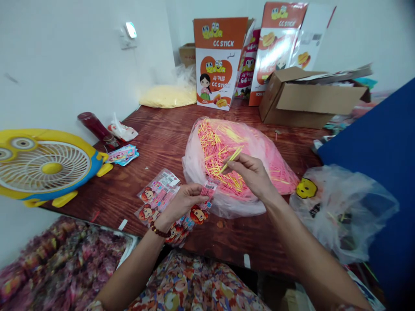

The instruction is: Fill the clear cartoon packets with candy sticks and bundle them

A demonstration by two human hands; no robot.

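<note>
Between the thumb and fingers of my left hand (184, 201) is a small printed packet (207, 191), pink with a barcode at its top and a cartoon face lower down. My right hand (251, 172) pinches a few thin yellow sticks (231, 160) above a clear plastic bag (193, 162). That bag lies open and is full of pink and yellow sticks (212, 151). Beneath and beside my left hand, more flat printed packets (155, 201) are spread on the dark wooden table (162, 138).
A yellow fan (48, 166) stands at the left, near a dark red bottle (97, 128) and a tissue pack (123, 131). Printed cartons (220, 65) and an open cardboard box (311, 99) line the back. A translucent bag (346, 211) hangs at the right beside a blue panel (376, 147).
</note>
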